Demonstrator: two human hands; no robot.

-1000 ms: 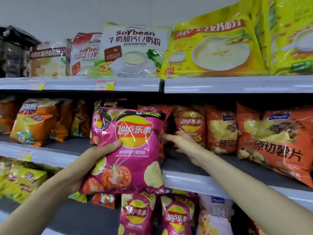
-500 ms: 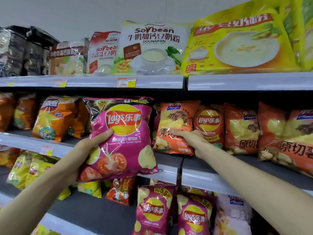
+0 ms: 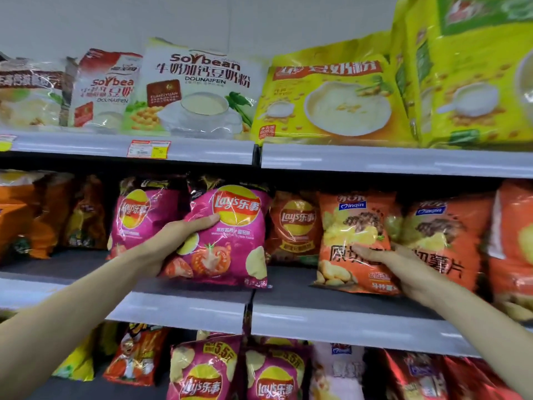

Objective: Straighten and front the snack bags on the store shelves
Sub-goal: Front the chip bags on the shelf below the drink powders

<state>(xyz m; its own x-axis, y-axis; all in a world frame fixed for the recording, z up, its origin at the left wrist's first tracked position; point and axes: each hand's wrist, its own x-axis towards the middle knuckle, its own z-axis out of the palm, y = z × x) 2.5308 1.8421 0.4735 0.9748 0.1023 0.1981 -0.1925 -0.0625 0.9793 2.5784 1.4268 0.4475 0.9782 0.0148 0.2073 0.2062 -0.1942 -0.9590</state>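
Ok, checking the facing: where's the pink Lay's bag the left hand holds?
Head view, centre-left: the pink Lay's bag stands on the middle shelf in the left hand, between another pink Lay's bag and an orange Lay's bag.

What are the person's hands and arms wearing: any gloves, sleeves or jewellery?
Nothing that shows. The left hand and right hand are ungloved, with no ring or bracelet visible. The left forearm and right forearm are bare down to the picture's edge: no sleeve, cuff or watch in view.
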